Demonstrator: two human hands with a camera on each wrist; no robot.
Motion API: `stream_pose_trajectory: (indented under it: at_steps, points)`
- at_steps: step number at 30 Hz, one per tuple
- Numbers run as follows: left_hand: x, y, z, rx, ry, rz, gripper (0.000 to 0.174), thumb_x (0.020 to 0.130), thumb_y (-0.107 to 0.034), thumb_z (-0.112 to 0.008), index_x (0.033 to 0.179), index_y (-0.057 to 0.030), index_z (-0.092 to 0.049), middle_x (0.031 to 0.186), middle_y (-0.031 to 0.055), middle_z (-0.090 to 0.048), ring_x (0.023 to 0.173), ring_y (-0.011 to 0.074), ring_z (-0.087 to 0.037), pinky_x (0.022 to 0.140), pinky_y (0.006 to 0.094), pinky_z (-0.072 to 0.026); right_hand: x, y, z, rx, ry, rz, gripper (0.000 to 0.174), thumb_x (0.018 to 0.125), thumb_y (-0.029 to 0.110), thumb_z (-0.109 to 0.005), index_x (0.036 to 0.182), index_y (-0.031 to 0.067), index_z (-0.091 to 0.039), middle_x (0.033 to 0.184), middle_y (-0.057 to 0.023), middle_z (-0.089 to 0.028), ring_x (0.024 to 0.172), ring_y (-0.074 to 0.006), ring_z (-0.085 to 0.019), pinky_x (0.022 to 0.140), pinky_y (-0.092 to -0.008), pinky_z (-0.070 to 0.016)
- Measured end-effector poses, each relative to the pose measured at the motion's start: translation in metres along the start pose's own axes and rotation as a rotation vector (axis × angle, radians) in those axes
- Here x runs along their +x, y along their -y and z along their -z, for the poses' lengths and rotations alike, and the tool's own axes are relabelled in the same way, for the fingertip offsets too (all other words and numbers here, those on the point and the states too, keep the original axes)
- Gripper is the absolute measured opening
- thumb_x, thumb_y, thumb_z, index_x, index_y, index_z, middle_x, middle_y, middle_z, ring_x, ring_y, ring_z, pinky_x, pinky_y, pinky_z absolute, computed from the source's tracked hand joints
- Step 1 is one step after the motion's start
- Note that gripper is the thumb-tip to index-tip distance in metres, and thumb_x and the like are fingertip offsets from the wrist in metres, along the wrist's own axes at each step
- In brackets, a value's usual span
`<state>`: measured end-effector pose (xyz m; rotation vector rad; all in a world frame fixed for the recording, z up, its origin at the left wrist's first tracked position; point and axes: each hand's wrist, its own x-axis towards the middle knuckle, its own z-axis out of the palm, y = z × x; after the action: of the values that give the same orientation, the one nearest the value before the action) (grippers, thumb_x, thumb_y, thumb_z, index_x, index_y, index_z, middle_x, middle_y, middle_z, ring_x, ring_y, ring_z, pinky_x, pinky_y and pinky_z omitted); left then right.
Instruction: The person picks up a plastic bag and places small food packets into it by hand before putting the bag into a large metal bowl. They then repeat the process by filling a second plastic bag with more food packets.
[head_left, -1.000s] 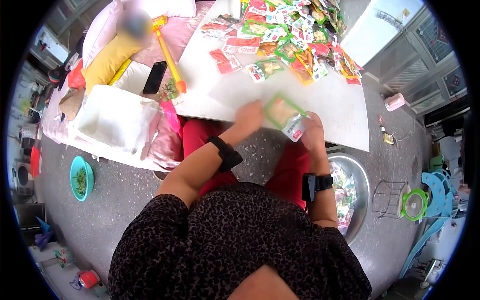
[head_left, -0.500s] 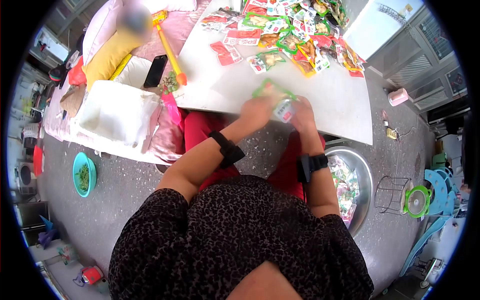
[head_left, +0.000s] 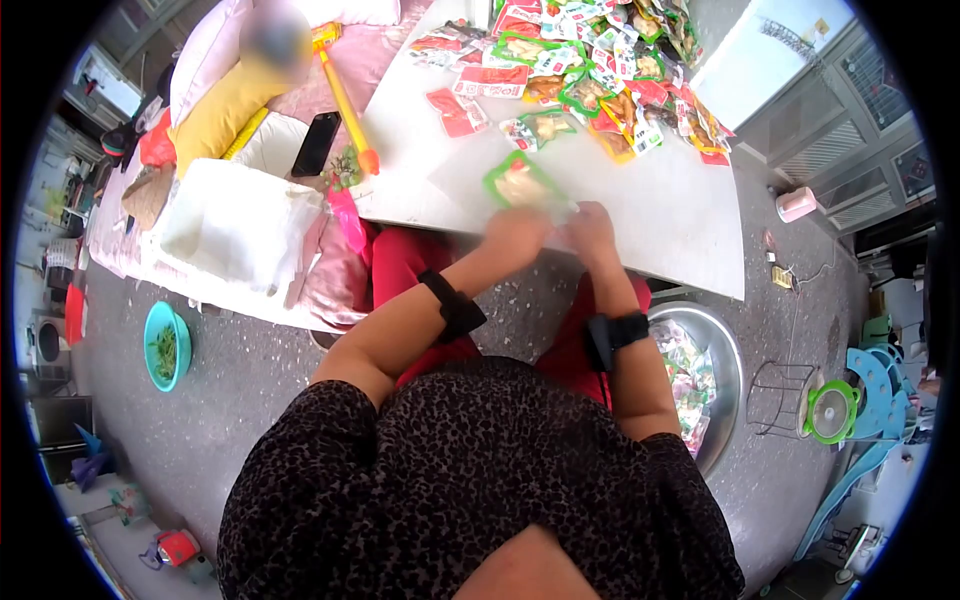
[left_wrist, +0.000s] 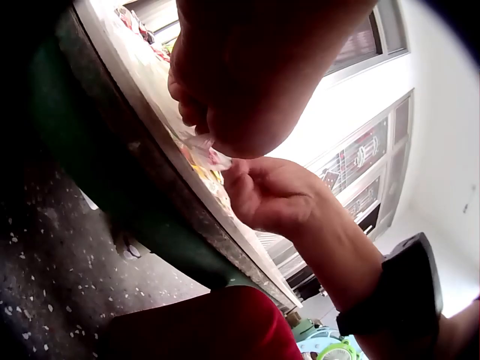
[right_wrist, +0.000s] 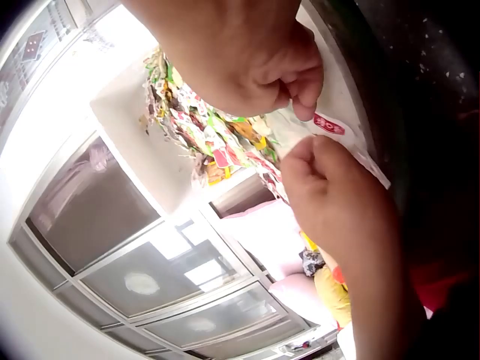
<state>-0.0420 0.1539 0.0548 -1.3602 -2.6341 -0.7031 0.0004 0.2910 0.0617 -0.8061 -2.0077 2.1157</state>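
Note:
A clear food packet with a green border and pale contents (head_left: 522, 183) is held over the near edge of the white table (head_left: 670, 235). My left hand (head_left: 517, 235) grips the packet's near end with curled fingers. Close beside it, my right hand (head_left: 592, 235) pinches the same end. In the right wrist view, a red label on the packet (right_wrist: 328, 124) shows between the two hands. The left wrist view has my left hand (left_wrist: 240, 82) dark and close, with the right hand (left_wrist: 274, 195) just below it. Fingers hide much of the packet's near end.
A heap of food packets (head_left: 610, 75) covers the table's far side, and a few lie nearer. At my right, a metal basin (head_left: 735, 400) on the floor holds more packets. Left are a white foam box (head_left: 225, 225), a phone (head_left: 316, 145) and a yellow stick (head_left: 345, 110).
My right hand has moved left, closer to the left hand. The packet has shifted left and turned, its pale green-edged part now pointing away from me. The left hand has come to grip it.

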Motion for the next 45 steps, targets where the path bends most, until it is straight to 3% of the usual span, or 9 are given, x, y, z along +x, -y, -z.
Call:
stream_pose_trajectory:
  at_steps: [6, 9, 12, 15, 21, 25, 35, 42, 45]
  points:
    - [0.008, 0.009, 0.008, -0.049, -0.150, -0.037, 0.010, 0.068, -0.015, -0.047, 0.072, -0.0083, -0.053, 0.067, 0.0109, -0.054, 0.065, 0.0291, -0.053, 0.056, 0.0409, -0.0399, 0.015, -0.015, -0.019, 0.368, -0.046, 0.078, 0.022, 0.073, 0.002, -0.046, 0.095, -0.0037, -0.043, 0.081, -0.0111, -0.051, 0.069, -0.0173, -0.053, 0.053, -0.0274, -0.0462]
    - [0.016, 0.021, 0.019, -0.093, 0.076, -0.016, 0.014, 0.072, -0.021, -0.048, 0.076, -0.0079, -0.050, 0.072, 0.0120, -0.053, 0.071, 0.0297, -0.052, 0.060, 0.0413, -0.0402, 0.016, -0.020, 0.001, 0.210, -0.150, 0.245, 0.019, 0.074, 0.002, -0.045, 0.091, -0.0039, -0.046, 0.080, -0.0131, -0.051, 0.071, -0.0213, -0.053, 0.058, -0.0297, -0.0453]
    - [0.048, 0.053, 0.020, 0.013, 0.114, -0.187, 0.015, 0.071, -0.021, -0.048, 0.078, -0.0089, -0.051, 0.077, 0.0119, -0.052, 0.076, 0.0285, -0.051, 0.062, 0.0402, -0.0406, 0.027, -0.026, 0.028, -0.510, -0.390, 0.703, 0.015, 0.072, 0.001, -0.045, 0.085, -0.0044, -0.048, 0.080, -0.0168, -0.052, 0.072, -0.0285, -0.052, 0.064, -0.0337, -0.0433]
    - [0.091, 0.052, 0.050, 0.090, 0.078, -0.001, 0.018, 0.070, -0.022, -0.049, 0.081, -0.0085, -0.052, 0.079, 0.0121, -0.050, 0.078, 0.0281, -0.050, 0.065, 0.0394, -0.0408, 0.031, -0.032, 0.035, -0.744, -0.460, 0.906, 0.013, 0.070, 0.001, -0.045, 0.081, -0.0042, -0.049, 0.081, -0.0198, -0.051, 0.075, -0.0349, -0.049, 0.069, -0.0379, -0.0405]
    - [0.191, 0.105, 0.025, 0.171, -0.333, -0.071, 0.025, 0.065, -0.019, -0.055, 0.085, -0.0054, -0.053, 0.084, 0.0121, -0.052, 0.083, 0.0273, -0.050, 0.066, 0.0384, -0.0422, 0.032, -0.029, 0.037, -0.692, -0.392, 0.830, 0.013, 0.068, 0.000, -0.047, 0.081, -0.0031, -0.048, 0.082, -0.0198, -0.052, 0.075, -0.0354, -0.050, 0.068, -0.0390, -0.0409]
    - [0.231, 0.114, 0.012, 0.212, -0.407, -0.049, 0.031, 0.064, -0.022, -0.054, 0.090, -0.0043, -0.051, 0.092, 0.0134, -0.048, 0.092, 0.0289, -0.044, 0.075, 0.0392, -0.0375, 0.029, -0.026, 0.035, -0.675, -0.410, 0.847, 0.014, 0.068, -0.001, -0.047, 0.081, -0.0030, -0.048, 0.082, -0.0194, -0.052, 0.076, -0.0348, -0.050, 0.068, -0.0385, -0.0412]
    - [0.254, 0.121, 0.014, 0.382, -0.099, 0.026, 0.023, 0.067, -0.029, -0.053, 0.079, -0.0089, -0.057, 0.079, 0.0089, -0.054, 0.078, 0.0239, -0.052, 0.066, 0.0356, -0.0403, 0.034, -0.031, 0.038, -0.679, -0.408, 0.844, 0.015, 0.066, 0.000, -0.049, 0.081, -0.0023, -0.049, 0.083, -0.0186, -0.053, 0.077, -0.0343, -0.051, 0.069, -0.0380, -0.0416]
    - [0.188, 0.073, 0.015, 0.412, -0.278, -0.211, 0.017, 0.073, -0.022, -0.049, 0.073, -0.0066, -0.056, 0.072, 0.0075, -0.056, 0.069, 0.0242, -0.056, 0.060, 0.0357, -0.0439, 0.034, -0.033, 0.037, -0.673, -0.466, 0.916, 0.015, 0.066, -0.001, -0.049, 0.080, -0.0026, -0.049, 0.080, -0.0186, -0.053, 0.074, -0.0341, -0.051, 0.067, -0.0381, -0.0419]
    - [0.155, 0.049, -0.011, 0.384, -0.198, -0.119, 0.013, 0.070, -0.017, -0.049, 0.066, -0.0063, -0.056, 0.071, 0.0082, -0.056, 0.067, 0.0241, -0.055, 0.059, 0.0356, -0.0433, 0.034, -0.034, 0.037, -0.645, -0.461, 0.912, 0.015, 0.065, -0.001, -0.049, 0.080, -0.0023, -0.049, 0.080, -0.0185, -0.053, 0.074, -0.0338, -0.051, 0.067, -0.0380, -0.0420]
